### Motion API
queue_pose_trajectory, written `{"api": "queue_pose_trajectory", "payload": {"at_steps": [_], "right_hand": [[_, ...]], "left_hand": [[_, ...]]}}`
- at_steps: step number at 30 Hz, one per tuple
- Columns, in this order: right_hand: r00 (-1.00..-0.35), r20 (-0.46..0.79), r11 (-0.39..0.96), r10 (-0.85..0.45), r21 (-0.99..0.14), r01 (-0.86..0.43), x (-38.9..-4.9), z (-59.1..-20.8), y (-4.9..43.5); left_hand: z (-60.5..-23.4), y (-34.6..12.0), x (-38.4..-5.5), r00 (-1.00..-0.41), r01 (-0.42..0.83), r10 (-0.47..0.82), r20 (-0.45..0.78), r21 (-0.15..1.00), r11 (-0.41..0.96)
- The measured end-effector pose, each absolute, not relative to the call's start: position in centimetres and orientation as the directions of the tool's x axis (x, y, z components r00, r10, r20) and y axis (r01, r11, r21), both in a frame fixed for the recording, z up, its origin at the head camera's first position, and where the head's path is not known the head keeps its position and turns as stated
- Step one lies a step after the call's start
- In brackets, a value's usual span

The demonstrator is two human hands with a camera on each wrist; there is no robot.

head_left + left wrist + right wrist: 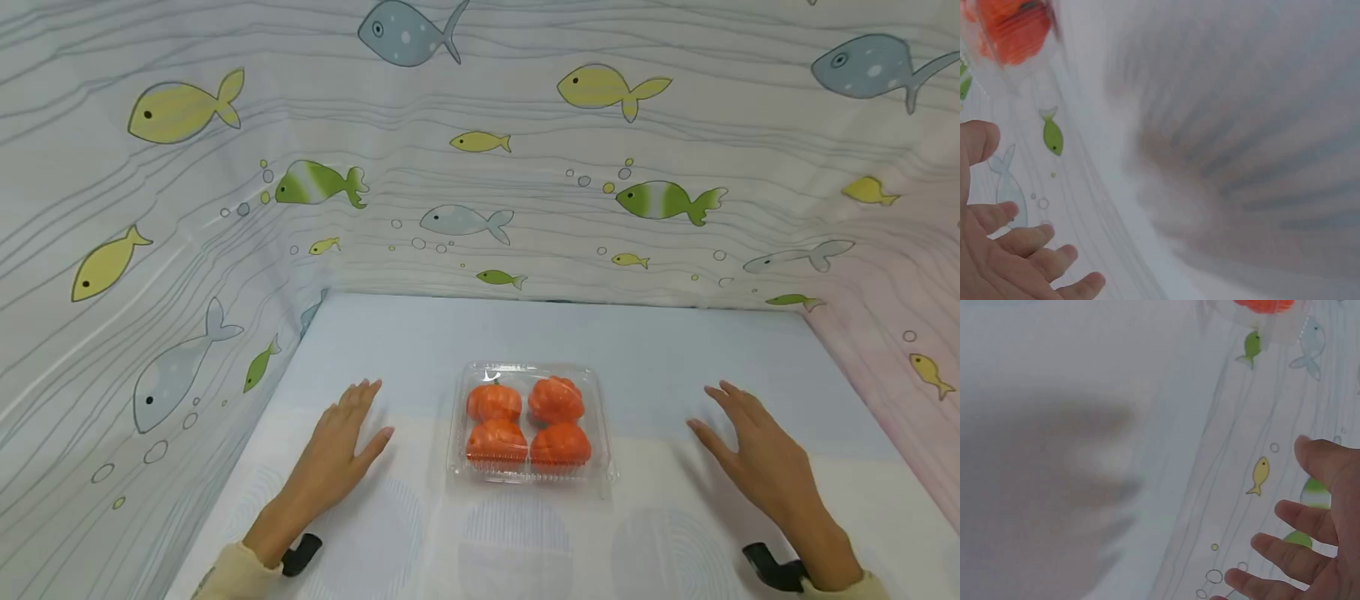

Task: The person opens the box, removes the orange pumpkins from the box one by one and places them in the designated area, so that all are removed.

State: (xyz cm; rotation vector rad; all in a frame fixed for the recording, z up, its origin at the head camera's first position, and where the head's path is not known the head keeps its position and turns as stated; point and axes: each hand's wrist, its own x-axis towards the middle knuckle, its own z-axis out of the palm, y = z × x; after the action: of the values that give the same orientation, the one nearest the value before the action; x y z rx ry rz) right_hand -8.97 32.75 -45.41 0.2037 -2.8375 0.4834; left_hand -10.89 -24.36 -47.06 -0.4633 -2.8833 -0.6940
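Note:
A clear plastic clamshell box lies on the table in the head view, holding several small orange pumpkins. Its lid looks closed over them. To the left of the box is my left hand, fingers straight and thumb spread, touching nothing. My right hand is on the other side, likewise spread and apart from the box. Part of the box with orange pumpkins shows at the top left of the left wrist view, beyond the left hand. In the right wrist view, an orange pumpkin appears above the right hand.
The pale table has faint striped round patterns. A white fabric printed with fish rises behind it and along the left side, with a pinkish part on the right. A black strap piece sits at the left wrist.

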Motion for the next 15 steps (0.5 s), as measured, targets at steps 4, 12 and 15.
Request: {"api": "queue_pose_trajectory", "payload": {"at_steps": [4, 12, 15], "right_hand": [[-0.939, 0.334, 0.923, -0.076, -0.332, -0.193, -9.0, -45.4, 31.6], [-0.873, 0.475, 0.886, -0.113, -0.349, -0.305, -9.5, -45.5, 28.9], [-0.856, 0.497, 0.874, -0.140, -0.344, -0.343, -9.8, -45.5, 27.8]], "left_hand": [[-47.1, -23.7, -10.5, -0.955, 0.295, 0.242, 0.169, 0.566, 0.770], [-47.6, -21.9, -10.0, -0.944, 0.327, 0.272, 0.189, 0.663, 0.674], [-47.4, -21.2, -9.8, -0.943, 0.313, 0.291, 0.161, 0.724, 0.615]]}}
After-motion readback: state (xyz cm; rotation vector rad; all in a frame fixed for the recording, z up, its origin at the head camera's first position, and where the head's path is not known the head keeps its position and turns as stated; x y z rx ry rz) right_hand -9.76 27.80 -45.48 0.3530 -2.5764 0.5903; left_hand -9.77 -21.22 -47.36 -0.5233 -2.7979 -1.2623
